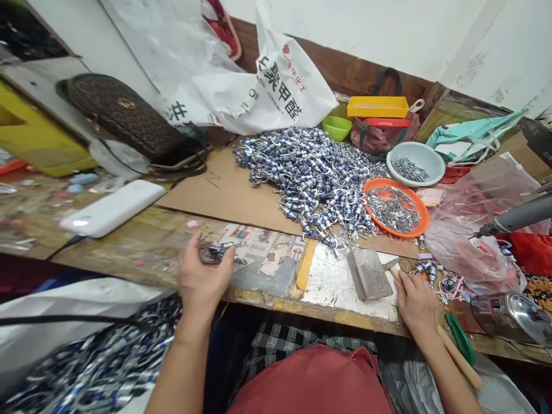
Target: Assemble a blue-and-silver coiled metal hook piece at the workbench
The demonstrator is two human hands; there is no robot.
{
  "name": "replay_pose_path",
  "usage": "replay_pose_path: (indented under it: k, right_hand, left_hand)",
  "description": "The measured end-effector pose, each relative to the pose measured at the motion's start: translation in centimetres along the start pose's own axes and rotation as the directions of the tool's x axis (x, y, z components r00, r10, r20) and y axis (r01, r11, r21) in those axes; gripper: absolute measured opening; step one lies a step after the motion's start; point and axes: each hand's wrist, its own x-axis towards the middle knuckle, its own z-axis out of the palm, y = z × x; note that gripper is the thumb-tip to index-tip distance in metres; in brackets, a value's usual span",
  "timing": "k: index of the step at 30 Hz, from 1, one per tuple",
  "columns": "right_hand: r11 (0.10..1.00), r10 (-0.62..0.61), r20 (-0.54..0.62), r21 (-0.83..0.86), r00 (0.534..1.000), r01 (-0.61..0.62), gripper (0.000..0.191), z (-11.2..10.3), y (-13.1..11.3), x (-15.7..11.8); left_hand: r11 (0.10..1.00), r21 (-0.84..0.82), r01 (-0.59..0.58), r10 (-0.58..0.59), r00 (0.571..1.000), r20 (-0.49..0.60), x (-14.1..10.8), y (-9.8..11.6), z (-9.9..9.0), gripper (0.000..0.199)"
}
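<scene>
My left hand (pixel 206 273) is at the bench's front edge, its thumb and fingers curved round a small bunch of metal pieces (pixel 219 253). My right hand (pixel 417 302) is closed round the wooden handle (pixel 459 359) of a tool, whose upper end lies near a thin blade-like piece (pixel 391 263). Left of that hand a grey metal block (pixel 370 275) rests on a white worn patch of the bench. Behind, a large heap of blue and silver metal parts (pixel 306 172) covers much of a cardboard sheet (pixel 228 192).
An orange tray (pixel 425 215) and a pale blue bowl (pixel 437 169) hold small metal pieces at the right. A power tool (pixel 521 214) reaches in there, above a metal pot (pixel 500 313). A white power bank (pixel 112 208) and brown bag (pixel 125 112) are at the left.
</scene>
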Motion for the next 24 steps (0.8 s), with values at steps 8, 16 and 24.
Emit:
replay_pose_path:
  k: [8, 16, 24]
  right_hand:
    - [0.999, 0.022, -0.082, -0.048, 0.996, -0.026, 0.032, 0.9, -0.2, -0.6]
    - [0.999, 0.033, -0.111, 0.007, 0.993, -0.032, 0.032, 1.3, -0.1, -0.7]
    - [0.935, 0.125, -0.3, 0.355, 0.946, -0.011, 0.028, -1.6, 0.0, 0.0]
  left_hand:
    - [0.938, 0.346, -0.03, 0.079, 0.989, -0.128, -2.3, 0.4, 1.2, 0.069]
    - [0.845, 0.447, -0.294, 0.244, 0.955, 0.167, -2.1, 0.8, 3.1, 0.045]
    - [0.806, 0.497, -0.321, 0.235, 0.944, 0.23, 0.4, -1.0, 2.5, 0.038]
